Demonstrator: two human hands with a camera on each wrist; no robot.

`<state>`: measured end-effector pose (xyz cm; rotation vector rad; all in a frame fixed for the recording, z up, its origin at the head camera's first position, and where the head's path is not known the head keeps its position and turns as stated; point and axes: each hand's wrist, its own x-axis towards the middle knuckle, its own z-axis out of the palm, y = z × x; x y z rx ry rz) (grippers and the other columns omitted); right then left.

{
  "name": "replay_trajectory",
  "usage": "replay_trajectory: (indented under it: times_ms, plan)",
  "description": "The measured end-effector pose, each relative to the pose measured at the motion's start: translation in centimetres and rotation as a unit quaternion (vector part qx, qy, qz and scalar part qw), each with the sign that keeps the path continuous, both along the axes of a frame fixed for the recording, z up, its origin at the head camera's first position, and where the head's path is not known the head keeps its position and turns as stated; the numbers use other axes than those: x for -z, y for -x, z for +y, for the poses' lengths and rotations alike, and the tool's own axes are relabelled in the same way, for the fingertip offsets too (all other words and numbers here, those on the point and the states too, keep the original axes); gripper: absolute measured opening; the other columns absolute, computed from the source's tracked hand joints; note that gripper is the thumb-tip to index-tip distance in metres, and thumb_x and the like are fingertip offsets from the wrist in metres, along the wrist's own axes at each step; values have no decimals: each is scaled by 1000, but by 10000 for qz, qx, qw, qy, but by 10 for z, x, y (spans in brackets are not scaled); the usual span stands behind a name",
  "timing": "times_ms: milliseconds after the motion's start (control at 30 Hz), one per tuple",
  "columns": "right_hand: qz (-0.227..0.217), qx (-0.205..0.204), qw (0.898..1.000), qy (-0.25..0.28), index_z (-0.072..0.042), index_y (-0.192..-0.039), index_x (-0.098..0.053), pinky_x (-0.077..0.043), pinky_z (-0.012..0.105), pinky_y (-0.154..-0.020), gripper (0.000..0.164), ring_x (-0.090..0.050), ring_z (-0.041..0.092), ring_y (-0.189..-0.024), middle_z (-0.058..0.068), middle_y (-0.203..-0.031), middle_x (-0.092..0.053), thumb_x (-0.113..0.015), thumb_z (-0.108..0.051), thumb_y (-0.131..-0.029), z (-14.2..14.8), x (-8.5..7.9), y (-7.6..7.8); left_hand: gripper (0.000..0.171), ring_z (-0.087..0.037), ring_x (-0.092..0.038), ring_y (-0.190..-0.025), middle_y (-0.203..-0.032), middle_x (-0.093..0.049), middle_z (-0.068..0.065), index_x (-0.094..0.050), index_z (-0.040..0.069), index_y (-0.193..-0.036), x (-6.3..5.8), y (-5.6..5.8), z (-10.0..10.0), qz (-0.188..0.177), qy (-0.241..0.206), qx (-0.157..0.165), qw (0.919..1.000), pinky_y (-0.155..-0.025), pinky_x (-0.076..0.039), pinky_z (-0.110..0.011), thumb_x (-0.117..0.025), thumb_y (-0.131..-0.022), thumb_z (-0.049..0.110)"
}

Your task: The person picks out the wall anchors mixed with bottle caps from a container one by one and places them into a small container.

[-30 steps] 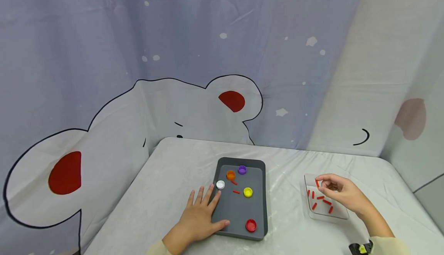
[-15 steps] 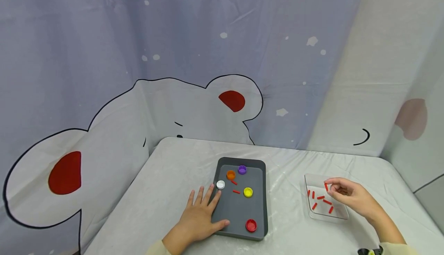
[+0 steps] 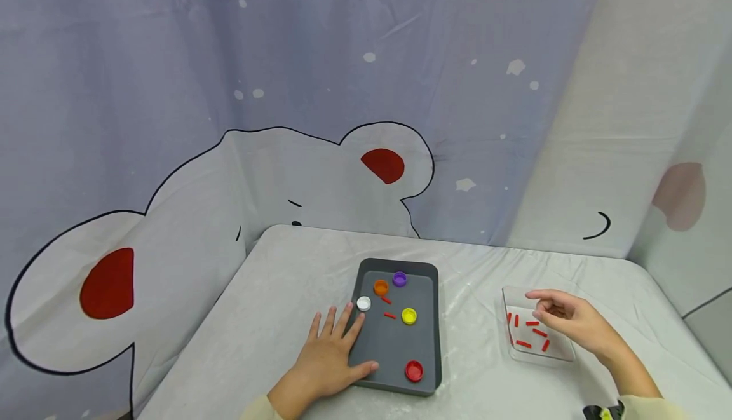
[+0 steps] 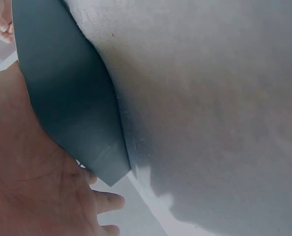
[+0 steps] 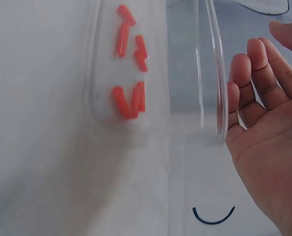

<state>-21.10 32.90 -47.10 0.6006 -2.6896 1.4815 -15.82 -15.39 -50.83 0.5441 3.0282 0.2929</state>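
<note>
My left hand (image 3: pixel 326 359) lies with fingers spread over the left edge of a dark grey tray (image 3: pixel 394 350), its thumb reaching inside the rim. In the left wrist view, the palm (image 4: pixel 37 172) is beside the tray's outer wall (image 4: pixel 77 83). My right hand (image 3: pixel 577 325) hovers over the right side of a clear plastic box (image 3: pixel 563 351). Its thumb and fingers are parted, with nothing between them. Several short red sticks (image 3: pixel 539 332) lie scattered on the box floor. The right wrist view shows the loosely bent fingers (image 5: pixel 242 69) near the box rim.
Small round caps sit in the tray: purple (image 3: pixel 399 279), orange (image 3: pixel 380 288), white (image 3: pixel 363 304), yellow (image 3: pixel 408 316) and red (image 3: pixel 414 371). Two red sticks (image 3: pixel 390 316) lie among them. A white cloth covers the table (image 3: pixel 469 331); a printed curtain (image 3: pixel 320 77) hangs behind.
The right hand, which pinched a red stick over the box and moved right, has let it go. Sticks in the box now lie differently. The left hand has stayed still.
</note>
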Motion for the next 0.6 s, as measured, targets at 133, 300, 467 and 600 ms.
replay_trajectory:
  times_ms: [133, 300, 467, 600]
  plan:
    - [-167, -305, 9994, 62, 5, -130, -60, -50, 28, -63, 36, -62, 16, -77, -1, -91, -63, -67, -12, -98, -18, -4, 6, 95, -48, -19, -151, -167, -23, -14, -38, 16, -158, 1, 1, -1, 15, -9, 8, 10000, -118, -9, -68, -46, -89, 80]
    - [-28, -841, 9964, 122, 3, -129, -62, -49, 28, -60, 34, -60, 10, -73, 0, -88, -64, -66, -8, -98, -40, -3, 18, 94, -49, -19, -150, -167, -24, -15, -38, 15, -158, -5, -1, 0, -78, -67, 19, 9999, -118, -10, -69, -48, -89, 78]
    - [-85, -1120, 9937, 21, -4, -129, -64, -50, 29, -57, 33, -59, 10, -72, 1, -89, -64, -68, -13, -98, -60, -4, 27, 94, -49, -18, -151, -167, -23, -14, -38, 16, -158, -6, -2, 2, -103, -44, -5, 9999, -118, -9, -69, -49, -89, 78]
    - [-58, -1239, 9922, -144, -9, -129, -65, -49, 26, -62, 34, -60, 11, -78, 1, -92, -65, -70, -17, -97, -76, -6, 34, 94, -48, -18, -151, -167, -23, -14, -38, 16, -158, -8, -2, 2, -125, -22, -28, 9999, -118, -9, -68, -49, -89, 78]
